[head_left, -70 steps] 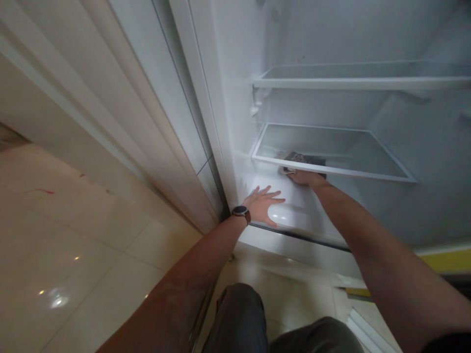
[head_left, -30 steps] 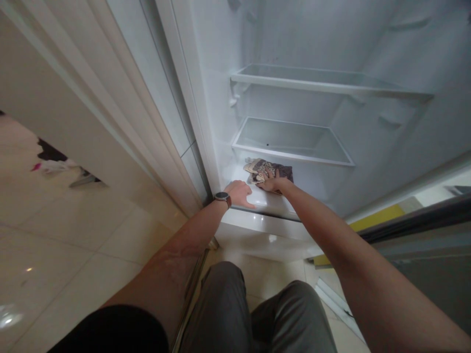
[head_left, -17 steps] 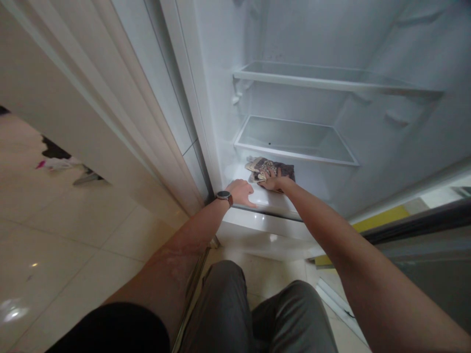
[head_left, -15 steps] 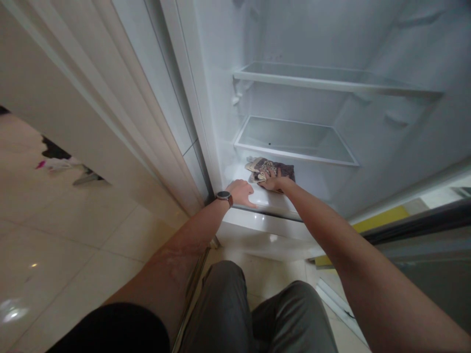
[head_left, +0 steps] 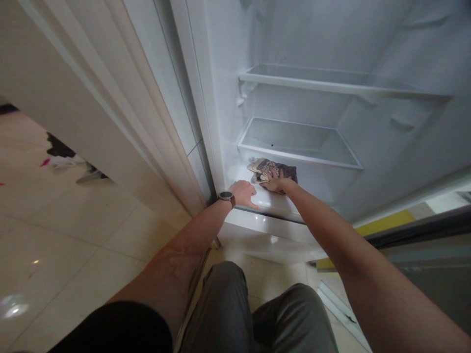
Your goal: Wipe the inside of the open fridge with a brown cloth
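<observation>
Cloth [head_left: 273, 169], patterned, dark with pale patches, lies on the white bottom ledge [head_left: 274, 200] inside an open fridge, just under the lower glass shelf [head_left: 300, 147]; its long axis runs roughly left to right along the ledge, the pale crumpled end toward the left inner wall [head_left: 226, 98], the darker end toward the right; right hand [head_left: 276, 182] lies flat on the cloth's near edge, fingers spread and pressed down on it, not closed round it; left hand [head_left: 245, 193] rests on the ledge's front left corner, just beside the cloth, fingers curled loosely, thumb out, holding nothing; wristwatch [head_left: 226, 197] on the left wrist.

Fridge interior white, lit from within; upper glass shelf [head_left: 338, 83] sits above the lower one, both bare; fridge door [head_left: 91, 103] stands open at left; floor [head_left: 66, 235] of glossy pale tiles, with small dark and pink items lying far left; yellow strip [head_left: 382, 223] low at right; grey-trousered knees [head_left: 253, 314] at the bottom edge.
</observation>
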`<state>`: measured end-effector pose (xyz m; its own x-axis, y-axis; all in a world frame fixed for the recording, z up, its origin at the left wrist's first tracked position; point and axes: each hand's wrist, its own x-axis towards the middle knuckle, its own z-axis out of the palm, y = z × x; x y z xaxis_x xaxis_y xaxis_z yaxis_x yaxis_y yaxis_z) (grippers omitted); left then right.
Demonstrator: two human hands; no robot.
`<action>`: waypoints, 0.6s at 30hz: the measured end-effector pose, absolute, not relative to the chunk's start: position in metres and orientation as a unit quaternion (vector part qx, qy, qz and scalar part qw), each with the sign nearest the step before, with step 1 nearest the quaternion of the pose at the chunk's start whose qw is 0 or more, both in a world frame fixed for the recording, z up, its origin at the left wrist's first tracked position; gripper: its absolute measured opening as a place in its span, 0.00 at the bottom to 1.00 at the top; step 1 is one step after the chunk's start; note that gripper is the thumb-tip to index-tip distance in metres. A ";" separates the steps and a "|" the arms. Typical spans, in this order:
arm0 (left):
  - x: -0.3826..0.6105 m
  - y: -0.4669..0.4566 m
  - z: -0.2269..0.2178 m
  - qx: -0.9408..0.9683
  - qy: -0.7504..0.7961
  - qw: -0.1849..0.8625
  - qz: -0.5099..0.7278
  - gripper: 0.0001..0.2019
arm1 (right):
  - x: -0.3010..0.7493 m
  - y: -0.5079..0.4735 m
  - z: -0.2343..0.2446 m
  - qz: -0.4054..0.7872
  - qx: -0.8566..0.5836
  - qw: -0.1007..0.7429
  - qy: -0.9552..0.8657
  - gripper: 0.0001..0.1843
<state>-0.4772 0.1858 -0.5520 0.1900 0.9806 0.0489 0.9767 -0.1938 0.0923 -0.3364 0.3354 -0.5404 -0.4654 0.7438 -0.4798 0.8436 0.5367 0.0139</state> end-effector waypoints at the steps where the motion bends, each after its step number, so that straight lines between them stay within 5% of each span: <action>1: -0.478 0.186 -0.552 0.771 0.634 0.023 0.050 0.30 | -0.336 0.336 -0.542 -0.112 0.469 0.217 0.849 0.46; 18: -0.474 0.178 -0.561 0.743 0.668 -0.010 0.040 0.33 | -0.309 0.280 -0.527 -0.137 0.448 0.228 0.853 0.45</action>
<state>-0.4736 0.1782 -0.5611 0.1053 0.9917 0.0731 0.9934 -0.1083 0.0378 -0.3092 0.2802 -0.5269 -0.4937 0.7030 -0.5120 0.8277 0.5605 -0.0284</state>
